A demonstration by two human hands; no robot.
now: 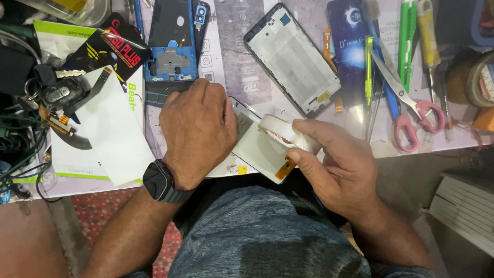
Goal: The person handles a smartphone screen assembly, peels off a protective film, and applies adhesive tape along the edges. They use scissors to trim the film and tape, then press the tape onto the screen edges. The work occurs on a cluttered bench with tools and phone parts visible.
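Tape roll: a white tape roll sits right at the near edge of the counter, tilted, pinched in the right hand just above a white screen panel.
Right hand: the right hand is clamped on the roll, thumb under it and fingers curled over its top.
Screen panel: the white screen panel lies flat, its corner hanging past the counter's edge, an orange flex strip poking out at that corner.
Left hand: the left hand is closed in a loose fist, knuckles up, pressing on the panel's left side; what the fingers pinch underneath, I cannot tell.
Wrist: a dark watch on the left wrist.
Just behind: a blue phone back frame lies beyond the left hand, a black-rimmed phone frame with a pale inside beyond the roll.
Out left: a white packet under a black and red packet, with keys beside them.
Out right: pink-handled scissors, a green-handled tool and a yellow-handled tool, all well apart from the hands.
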